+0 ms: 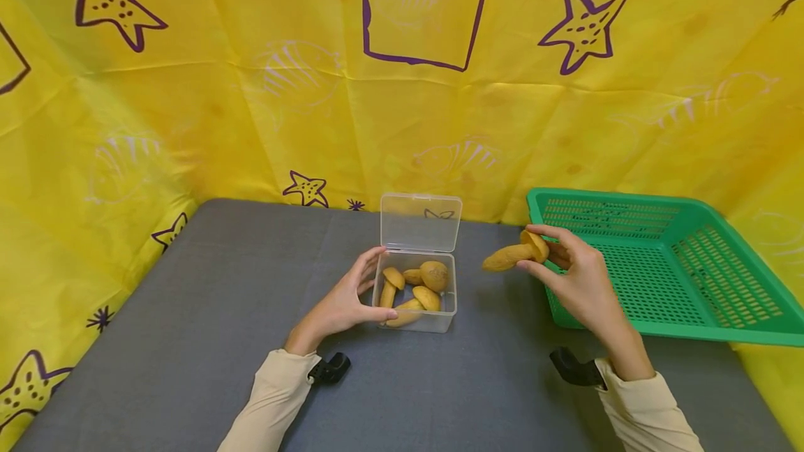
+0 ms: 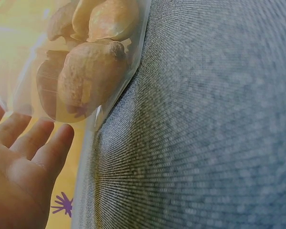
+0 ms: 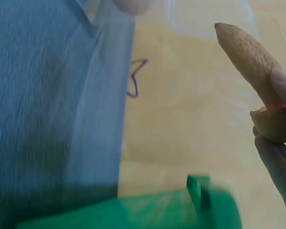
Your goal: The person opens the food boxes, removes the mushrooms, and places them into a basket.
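A clear plastic box stands on the grey table with its lid hinged up at the back. Inside lie several brown mushrooms with thick stems. My left hand holds the box at its left side, thumb along the front wall and index finger at the back left corner. In the left wrist view, fingertips reach the box wall beneath the mushrooms. To the right of the box, my right hand pinches another mushroom by its cap end, stem pointing left, raised above the table.
A green slatted plastic basket stands at the right, partly behind my right hand. A yellow cloth with drawn starfish and fish hangs behind and beside the grey table. Black straps with cameras sit on both wrists.
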`<control>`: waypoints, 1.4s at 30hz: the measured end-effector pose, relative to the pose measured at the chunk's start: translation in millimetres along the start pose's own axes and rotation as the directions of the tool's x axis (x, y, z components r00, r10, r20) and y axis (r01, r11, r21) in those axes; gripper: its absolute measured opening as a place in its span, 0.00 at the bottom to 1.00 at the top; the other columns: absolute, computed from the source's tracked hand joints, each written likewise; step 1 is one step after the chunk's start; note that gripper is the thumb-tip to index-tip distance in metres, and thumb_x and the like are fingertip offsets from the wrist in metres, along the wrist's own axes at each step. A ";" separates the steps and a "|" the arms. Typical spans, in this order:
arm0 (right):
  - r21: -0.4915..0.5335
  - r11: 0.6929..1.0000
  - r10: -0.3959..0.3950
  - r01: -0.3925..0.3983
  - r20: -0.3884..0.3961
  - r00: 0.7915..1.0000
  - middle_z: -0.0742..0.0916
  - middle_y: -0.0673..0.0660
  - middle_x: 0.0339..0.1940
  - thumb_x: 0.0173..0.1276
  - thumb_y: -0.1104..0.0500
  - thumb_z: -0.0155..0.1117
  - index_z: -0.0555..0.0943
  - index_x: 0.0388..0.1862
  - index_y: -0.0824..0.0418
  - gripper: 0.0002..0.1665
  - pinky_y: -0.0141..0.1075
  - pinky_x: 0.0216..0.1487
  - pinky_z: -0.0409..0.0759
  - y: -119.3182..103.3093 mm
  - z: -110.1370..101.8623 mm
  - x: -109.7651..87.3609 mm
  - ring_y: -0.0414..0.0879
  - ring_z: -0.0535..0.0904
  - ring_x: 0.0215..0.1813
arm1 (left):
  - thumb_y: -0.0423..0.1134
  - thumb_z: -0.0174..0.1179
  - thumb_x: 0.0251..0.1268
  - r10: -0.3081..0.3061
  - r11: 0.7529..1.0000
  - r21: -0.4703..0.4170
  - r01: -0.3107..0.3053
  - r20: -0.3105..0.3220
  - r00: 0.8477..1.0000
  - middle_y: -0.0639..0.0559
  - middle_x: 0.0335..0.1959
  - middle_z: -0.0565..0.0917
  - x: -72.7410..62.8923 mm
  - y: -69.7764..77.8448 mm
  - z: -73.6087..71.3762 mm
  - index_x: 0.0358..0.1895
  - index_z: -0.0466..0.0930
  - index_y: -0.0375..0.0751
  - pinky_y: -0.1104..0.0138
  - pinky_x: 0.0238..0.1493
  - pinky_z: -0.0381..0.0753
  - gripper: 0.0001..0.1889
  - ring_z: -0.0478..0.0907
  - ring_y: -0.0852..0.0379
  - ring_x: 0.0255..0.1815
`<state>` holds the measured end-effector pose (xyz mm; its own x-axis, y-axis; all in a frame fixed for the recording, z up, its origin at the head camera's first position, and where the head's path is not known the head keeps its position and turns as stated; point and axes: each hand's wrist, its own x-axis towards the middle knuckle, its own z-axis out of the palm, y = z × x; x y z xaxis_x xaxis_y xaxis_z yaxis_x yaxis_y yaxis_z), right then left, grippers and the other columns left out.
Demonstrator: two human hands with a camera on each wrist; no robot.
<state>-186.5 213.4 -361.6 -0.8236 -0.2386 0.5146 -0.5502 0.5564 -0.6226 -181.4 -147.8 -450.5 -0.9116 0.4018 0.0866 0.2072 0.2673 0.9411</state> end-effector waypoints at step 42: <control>-0.167 0.936 0.295 -0.310 -0.106 0.949 0.79 0.49 0.54 0.65 0.56 0.72 0.72 0.66 0.66 0.34 0.08 0.40 0.74 64.4 -67.1 -23.7 0.10 0.66 0.44 | 0.39 0.77 0.51 0.006 1.000 -0.005 -0.006 -0.002 1.000 0.47 0.81 0.53 0.6 -1.8 0.4 0.79 0.47 0.53 0.44 0.77 0.60 0.55 0.50 0.44 0.81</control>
<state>-193.2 308.3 -374.3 -0.9299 0.0223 0.3671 -0.2368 0.7274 -0.6441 -182.2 -147.7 -452.3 -0.9110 0.4017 0.0933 0.2113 0.2604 0.9421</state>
